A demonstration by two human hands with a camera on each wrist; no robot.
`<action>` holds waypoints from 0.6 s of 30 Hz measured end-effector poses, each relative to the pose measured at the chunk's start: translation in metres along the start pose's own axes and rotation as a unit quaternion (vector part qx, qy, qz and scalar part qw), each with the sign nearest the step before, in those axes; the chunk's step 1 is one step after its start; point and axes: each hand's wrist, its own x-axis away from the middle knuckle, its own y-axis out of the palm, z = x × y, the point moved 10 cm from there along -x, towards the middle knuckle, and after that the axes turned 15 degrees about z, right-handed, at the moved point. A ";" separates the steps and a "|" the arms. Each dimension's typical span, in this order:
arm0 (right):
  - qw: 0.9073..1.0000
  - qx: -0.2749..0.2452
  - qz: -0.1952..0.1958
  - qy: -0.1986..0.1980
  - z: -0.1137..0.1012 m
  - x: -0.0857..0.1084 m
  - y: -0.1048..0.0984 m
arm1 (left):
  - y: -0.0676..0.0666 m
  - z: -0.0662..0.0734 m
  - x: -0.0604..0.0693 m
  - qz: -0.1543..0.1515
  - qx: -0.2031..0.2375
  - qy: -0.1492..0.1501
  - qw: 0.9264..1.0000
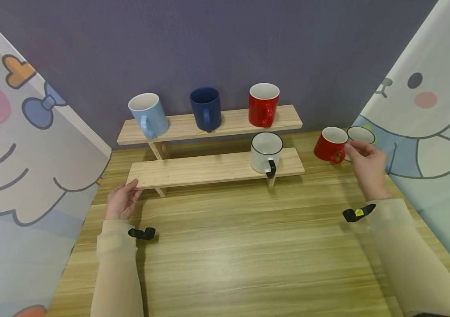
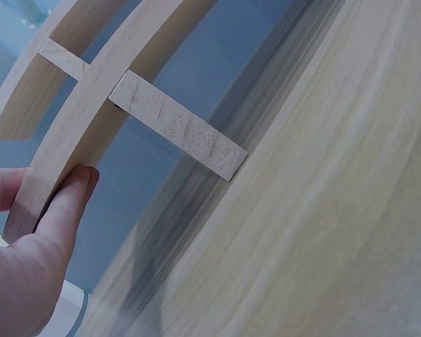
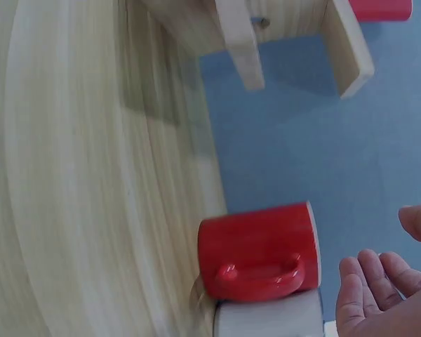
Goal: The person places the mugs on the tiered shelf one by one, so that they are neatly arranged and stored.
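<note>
The left hand (image 1: 122, 200) pinches the end of the lower shelf (image 1: 193, 171). The right hand's (image 1: 367, 165) grip is apart near the red mug (image 1: 324, 147) on the bench (image 1: 217, 246); both partly hide the white mug (image 1: 359, 133), cut off in the right wrist view.

dk blue-grey back wall (image 1: 225, 48), cartoon-print side walls (image 1: 435, 121), wood-grain table (image 1: 193, 220) w/ soft glare

Even lt, faint glare on tbl (image 1: 225, 257), wrist pics bluish
</note>
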 end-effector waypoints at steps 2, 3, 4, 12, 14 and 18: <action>1.000 0.010 -0.004 0.004 0.004 -0.003 0.000 | 0.000 0.000 0.000 -0.001 0.002 -0.001 1.000; 1.000 0.014 -0.006 0.007 0.006 -0.004 0.000 | 0.000 0.000 0.000 -0.001 0.004 -0.001 1.000; 1.000 0.020 -0.007 0.008 0.008 -0.005 0.000 | 0.000 0.000 0.000 -0.001 0.005 -0.001 1.000; 0.999 0.050 -0.011 0.009 0.025 -0.016 0.005 | -0.001 -0.001 -0.002 0.002 0.010 -0.004 1.000; 0.998 0.055 -0.018 0.010 0.029 -0.019 0.008 | -0.001 -0.001 -0.002 0.004 0.008 -0.004 1.000; 0.997 0.069 -0.038 0.015 0.037 -0.022 0.015 | -0.001 -0.001 -0.003 0.003 0.007 -0.006 1.000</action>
